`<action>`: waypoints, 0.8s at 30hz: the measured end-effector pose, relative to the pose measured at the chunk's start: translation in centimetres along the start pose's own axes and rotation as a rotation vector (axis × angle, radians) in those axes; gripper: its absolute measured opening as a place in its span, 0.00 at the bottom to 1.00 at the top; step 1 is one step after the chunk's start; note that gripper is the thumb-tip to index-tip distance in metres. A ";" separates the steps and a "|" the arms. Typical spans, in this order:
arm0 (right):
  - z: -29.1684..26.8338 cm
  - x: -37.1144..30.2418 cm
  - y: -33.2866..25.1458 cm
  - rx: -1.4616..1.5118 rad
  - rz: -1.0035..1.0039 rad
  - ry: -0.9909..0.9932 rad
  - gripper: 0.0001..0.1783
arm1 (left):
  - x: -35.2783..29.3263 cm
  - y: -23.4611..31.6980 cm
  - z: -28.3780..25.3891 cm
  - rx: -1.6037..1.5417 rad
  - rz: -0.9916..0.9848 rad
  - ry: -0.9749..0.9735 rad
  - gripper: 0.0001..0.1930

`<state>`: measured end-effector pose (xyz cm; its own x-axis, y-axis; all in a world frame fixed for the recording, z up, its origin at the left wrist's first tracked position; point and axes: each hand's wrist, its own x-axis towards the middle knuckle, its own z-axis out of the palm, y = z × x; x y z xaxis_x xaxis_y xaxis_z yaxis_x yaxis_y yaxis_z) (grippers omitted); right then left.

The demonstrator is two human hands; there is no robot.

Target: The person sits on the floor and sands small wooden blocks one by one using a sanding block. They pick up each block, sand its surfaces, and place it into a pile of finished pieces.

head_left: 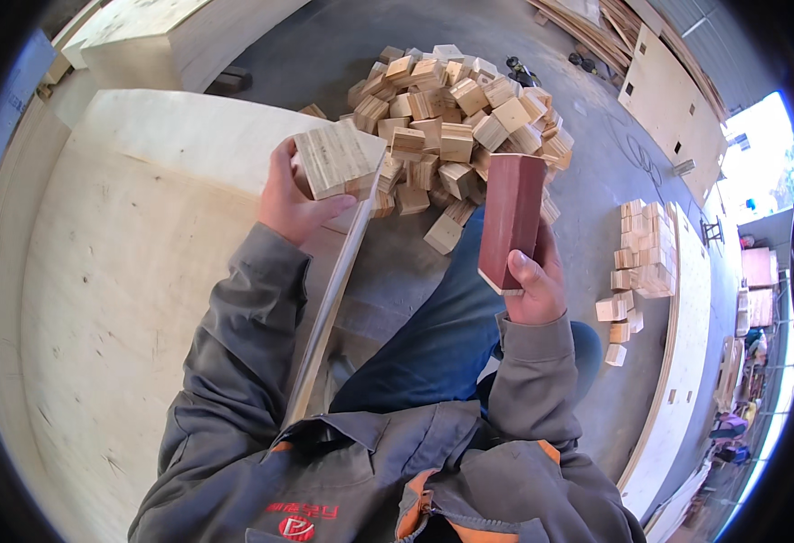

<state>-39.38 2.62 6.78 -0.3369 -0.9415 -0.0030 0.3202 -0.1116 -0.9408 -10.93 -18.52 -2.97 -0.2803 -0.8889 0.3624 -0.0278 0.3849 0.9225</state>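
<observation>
We find the right hand (534, 288) gripping a red-faced block (511, 220) upright over the knee, the left hand (293, 201) closed on a bare wooden block (333, 159) at the plywood counter (134, 271) edge. Blocks are mid-handling; next, we judge, comes placement. Block heap (460, 118) on the floor beyond

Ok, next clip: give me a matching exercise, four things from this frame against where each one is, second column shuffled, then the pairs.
Things
1. pale layered wood block
2. dark red block
3. loose heap of wood blocks
4. neat stack of wood blocks

Places
A. on the concrete floor ahead of the knees
B. in the right hand
C. by the edge of the board on the right
D. in the left hand, over the big plywood sheet

Pairs: 1-D, 2-B, 3-A, 4-C
</observation>
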 end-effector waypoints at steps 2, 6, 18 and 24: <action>1.5 0.5 -0.4 -0.152 0.031 -0.017 0.53 | 0.1 0.8 0.9 -0.302 -0.026 -0.029 0.57; 7.5 1.6 0.4 -0.675 -0.216 -0.111 0.45 | 0.2 1.1 0.0 -0.087 -0.040 -0.058 0.59; 13.1 4.9 3.5 -1.203 -0.655 -0.206 0.36 | 0.1 -0.7 0.2 0.061 0.027 0.051 0.53; 6.6 5.2 2.3 -0.919 -0.559 -0.008 0.34 | 0.1 2.3 0.3 -0.114 -0.074 0.027 0.49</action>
<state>-34.59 -4.60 6.83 -0.2228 -0.8335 0.5056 -0.6669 -0.2480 -0.7027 -11.26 -17.65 -0.86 -0.2554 -0.9206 0.2953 0.0624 0.2891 0.9553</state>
